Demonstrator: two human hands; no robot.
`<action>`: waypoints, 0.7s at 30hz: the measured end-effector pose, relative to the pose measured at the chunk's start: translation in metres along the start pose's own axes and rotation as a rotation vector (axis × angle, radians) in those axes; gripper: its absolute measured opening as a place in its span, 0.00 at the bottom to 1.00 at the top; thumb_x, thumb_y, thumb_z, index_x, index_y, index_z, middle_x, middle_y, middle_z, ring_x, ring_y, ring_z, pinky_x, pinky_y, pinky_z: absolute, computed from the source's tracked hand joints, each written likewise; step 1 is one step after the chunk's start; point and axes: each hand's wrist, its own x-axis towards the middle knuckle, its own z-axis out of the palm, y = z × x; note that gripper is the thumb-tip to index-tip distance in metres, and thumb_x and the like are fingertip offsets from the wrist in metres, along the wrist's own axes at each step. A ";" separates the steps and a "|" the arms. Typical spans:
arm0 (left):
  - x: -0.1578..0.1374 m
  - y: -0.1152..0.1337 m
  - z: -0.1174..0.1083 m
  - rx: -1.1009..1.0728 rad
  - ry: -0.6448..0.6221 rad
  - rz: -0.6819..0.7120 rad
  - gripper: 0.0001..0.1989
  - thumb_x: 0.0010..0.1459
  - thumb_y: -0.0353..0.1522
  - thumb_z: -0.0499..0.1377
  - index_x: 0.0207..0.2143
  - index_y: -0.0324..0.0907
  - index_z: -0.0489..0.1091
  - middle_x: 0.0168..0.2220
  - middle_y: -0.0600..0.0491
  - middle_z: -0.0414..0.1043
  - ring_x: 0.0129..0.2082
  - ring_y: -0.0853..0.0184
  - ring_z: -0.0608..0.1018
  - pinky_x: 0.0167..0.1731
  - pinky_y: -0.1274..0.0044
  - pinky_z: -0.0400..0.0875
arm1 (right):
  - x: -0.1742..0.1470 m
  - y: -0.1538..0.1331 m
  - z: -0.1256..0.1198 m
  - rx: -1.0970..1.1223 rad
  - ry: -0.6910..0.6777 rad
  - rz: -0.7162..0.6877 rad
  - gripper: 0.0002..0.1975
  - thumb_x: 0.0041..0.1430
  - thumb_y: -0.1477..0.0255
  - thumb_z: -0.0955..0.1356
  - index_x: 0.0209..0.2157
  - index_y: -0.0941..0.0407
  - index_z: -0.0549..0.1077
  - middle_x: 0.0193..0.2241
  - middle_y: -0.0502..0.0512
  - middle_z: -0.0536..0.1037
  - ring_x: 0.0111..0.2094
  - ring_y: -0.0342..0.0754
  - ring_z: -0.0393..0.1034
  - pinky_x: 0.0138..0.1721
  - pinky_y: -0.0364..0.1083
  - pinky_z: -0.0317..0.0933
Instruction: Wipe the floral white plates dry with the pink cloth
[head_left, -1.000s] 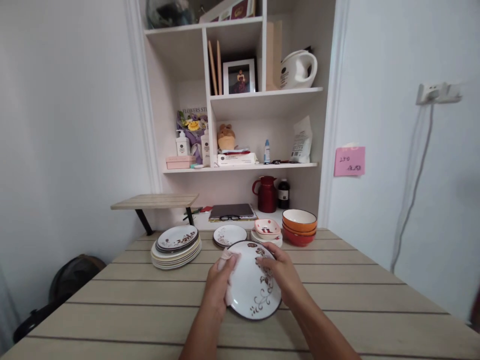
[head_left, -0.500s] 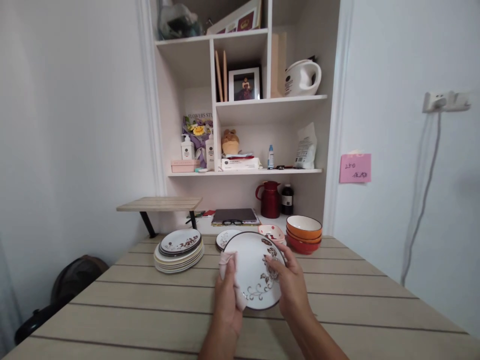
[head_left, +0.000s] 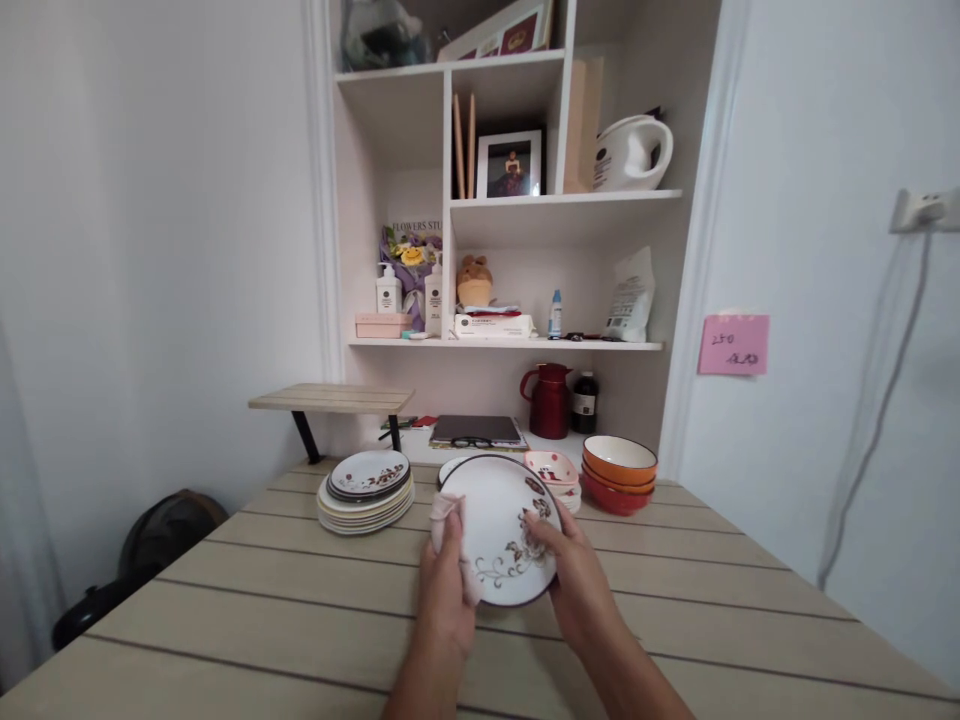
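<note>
A white plate [head_left: 487, 525] with a dark rim and brown flower pattern is held tilted above the table, its face toward me. My left hand [head_left: 448, 590] is closed on a pale pink cloth [head_left: 448, 508], which wraps the plate's left edge, thumb in front. On the right edge, my right hand [head_left: 574, 570] grips the plate directly, thumb over the flowers and fingers behind. Behind the held plate another plate [head_left: 448, 468] shows only in part. To the left stands a stack of plates [head_left: 367, 492], the top ones with the same brown flowers.
Stacked orange and red bowls [head_left: 619, 475] stand at the back right, beside small pink-patterned dishes [head_left: 551, 468]. A raised wooden stand [head_left: 334, 398] is at the back left. Behind the slatted table [head_left: 300, 610], a shelf unit holds a red jug [head_left: 547, 402], a dark bottle [head_left: 584, 403] and a laptop [head_left: 478, 430].
The view has turned slightly left, so the shelf and stacks appear farther right. Both hands keep their hold on the plate and cloth, with little other movement.
</note>
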 end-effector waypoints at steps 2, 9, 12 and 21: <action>0.000 0.007 -0.004 0.060 0.006 0.018 0.30 0.43 0.45 0.69 0.48 0.40 0.73 0.35 0.46 0.80 0.35 0.61 0.81 0.35 0.75 0.75 | 0.001 -0.007 -0.005 -0.064 -0.116 0.064 0.34 0.41 0.72 0.75 0.54 0.54 0.70 0.40 0.56 0.82 0.36 0.54 0.76 0.35 0.49 0.69; -0.003 0.015 -0.013 0.298 -0.121 -0.007 0.28 0.43 0.44 0.69 0.44 0.35 0.74 0.30 0.46 0.79 0.28 0.63 0.79 0.30 0.76 0.73 | 0.000 -0.025 -0.020 -0.295 -0.218 0.036 0.27 0.44 0.68 0.75 0.49 0.54 0.74 0.37 0.56 0.82 0.39 0.55 0.75 0.41 0.51 0.67; -0.003 0.016 -0.015 0.323 -0.159 -0.023 0.28 0.44 0.44 0.68 0.44 0.35 0.74 0.31 0.45 0.79 0.30 0.61 0.79 0.30 0.76 0.72 | -0.005 -0.033 -0.020 -0.363 -0.319 0.039 0.25 0.45 0.66 0.75 0.47 0.55 0.75 0.37 0.57 0.82 0.37 0.55 0.75 0.42 0.53 0.66; -0.002 0.020 -0.018 0.457 -0.216 0.003 0.28 0.47 0.44 0.67 0.47 0.35 0.74 0.31 0.47 0.79 0.29 0.63 0.78 0.28 0.78 0.71 | 0.001 -0.027 -0.024 -0.470 -0.264 0.069 0.20 0.47 0.59 0.73 0.36 0.60 0.78 0.28 0.58 0.81 0.31 0.54 0.74 0.33 0.49 0.65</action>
